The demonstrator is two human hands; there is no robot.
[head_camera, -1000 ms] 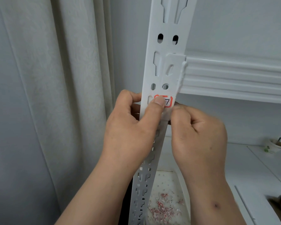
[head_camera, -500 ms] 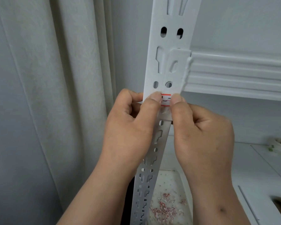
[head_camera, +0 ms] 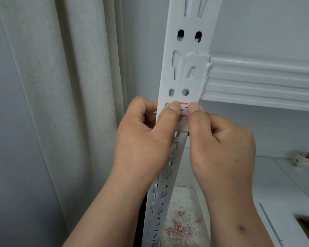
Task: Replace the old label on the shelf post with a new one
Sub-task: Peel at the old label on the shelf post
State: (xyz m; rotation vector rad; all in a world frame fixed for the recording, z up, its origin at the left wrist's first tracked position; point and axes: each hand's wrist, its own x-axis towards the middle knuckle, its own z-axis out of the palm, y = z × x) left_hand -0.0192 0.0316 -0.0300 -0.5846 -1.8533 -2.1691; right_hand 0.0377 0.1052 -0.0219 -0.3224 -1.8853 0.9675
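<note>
A white perforated shelf post (head_camera: 187, 50) runs up the middle of the view. A small label with a red border (head_camera: 183, 108) sits on its face just below two holes. My left hand (head_camera: 144, 139) wraps its fingers round the post's left edge, and its thumb presses the label's left part. My right hand (head_camera: 221, 145) has its fingers curled at the post's right edge, with its thumb tip on the label's right part. Only the label's middle shows between the two thumbs.
A pale curtain (head_camera: 70, 104) hangs close on the left. A white shelf beam (head_camera: 257, 82) hooks into the post and runs right. Below lies a white tray (head_camera: 197, 196) with red and white scraps. A paper cup (head_camera: 305, 158) stands on the white surface at the right.
My right thumb has risen from below the label onto its right part. My left thumb stays on the label. More of the label is covered than a second ago.
</note>
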